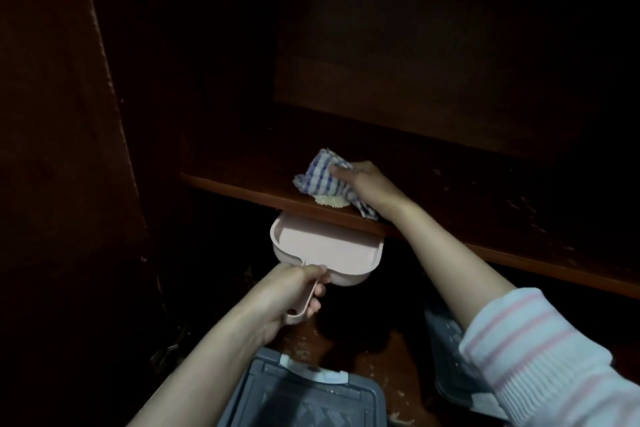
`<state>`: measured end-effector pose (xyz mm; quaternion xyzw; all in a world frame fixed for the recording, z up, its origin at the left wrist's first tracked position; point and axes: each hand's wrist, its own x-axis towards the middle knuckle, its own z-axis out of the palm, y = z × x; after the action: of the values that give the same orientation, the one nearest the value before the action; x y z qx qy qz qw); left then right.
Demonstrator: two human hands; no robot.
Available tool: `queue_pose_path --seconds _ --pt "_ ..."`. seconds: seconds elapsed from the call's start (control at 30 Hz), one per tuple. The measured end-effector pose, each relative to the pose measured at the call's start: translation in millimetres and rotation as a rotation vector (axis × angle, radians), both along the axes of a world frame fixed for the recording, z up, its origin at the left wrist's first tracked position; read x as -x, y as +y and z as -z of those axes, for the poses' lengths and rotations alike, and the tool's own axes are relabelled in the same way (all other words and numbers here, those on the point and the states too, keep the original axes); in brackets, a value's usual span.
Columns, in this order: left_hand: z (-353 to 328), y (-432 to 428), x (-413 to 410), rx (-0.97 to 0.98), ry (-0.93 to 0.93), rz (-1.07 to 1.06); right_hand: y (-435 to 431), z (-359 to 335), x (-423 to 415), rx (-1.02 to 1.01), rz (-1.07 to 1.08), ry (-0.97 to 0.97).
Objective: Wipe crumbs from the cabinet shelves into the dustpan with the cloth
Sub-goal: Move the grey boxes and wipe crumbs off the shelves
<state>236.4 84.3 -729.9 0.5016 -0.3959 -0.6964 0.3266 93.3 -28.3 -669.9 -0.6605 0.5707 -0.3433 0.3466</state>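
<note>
A dark wooden cabinet shelf (242, 189) runs across the middle of the view. My right hand (363, 180) presses a blue-and-white checked cloth (320, 173) onto it near the front edge. A small pale heap of crumbs (330, 200) lies at the cloth's near edge, right at the shelf lip. Just under that lip my left hand (298, 291) grips the handle of a pink dustpan (325, 246), whose far rim is tucked beneath the shelf. The pan's tray looks bare.
A grey lidded plastic box (304, 392) stands on the floor below my left arm, with another grey container (446, 350) to its right. Crumbs are scattered on the reddish floor (363, 360). The cabinet's side wall (69, 149) rises at the left.
</note>
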Motion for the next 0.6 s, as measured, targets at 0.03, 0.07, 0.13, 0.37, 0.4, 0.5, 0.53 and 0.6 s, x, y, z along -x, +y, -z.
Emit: queue_pose_path --seconds 0.03,0.07,0.13,0.37,0.4,0.5,0.53,0.6 --pt "0.0 0.4 0.1 0.0 0.001 0.002 3.5 0.1 -0.3 0.001 -0.005 -0.006" --pt "-0.3 -0.3 -0.5 0.003 0.003 0.001 6.1 0.0 -1.0 0.003 -0.013 -0.013" --pt "-0.4 -0.6 -0.9 -0.001 0.013 -0.007 12.4 1.9 -1.3 -0.002 -0.034 -0.021" --pt "-1.8 3.4 0.3 0.002 0.037 -0.008 29.0 4.2 -0.7 0.03 -0.053 -0.126" --pt "-1.9 3.7 0.7 0.0 0.04 -0.009 31.2 3.2 -0.5 0.035 -0.048 -0.145" --pt "-2.1 5.4 1.7 -0.003 0.038 -0.004 37.0 2.0 0.8 0.03 -0.034 -0.234" --pt "-2.0 6.0 1.9 -0.002 0.038 -0.002 39.0 2.7 0.7 0.036 -0.03 -0.25" --pt "-1.7 7.3 2.3 -0.006 0.033 0.001 42.4 3.7 1.0 0.049 -0.03 -0.259"
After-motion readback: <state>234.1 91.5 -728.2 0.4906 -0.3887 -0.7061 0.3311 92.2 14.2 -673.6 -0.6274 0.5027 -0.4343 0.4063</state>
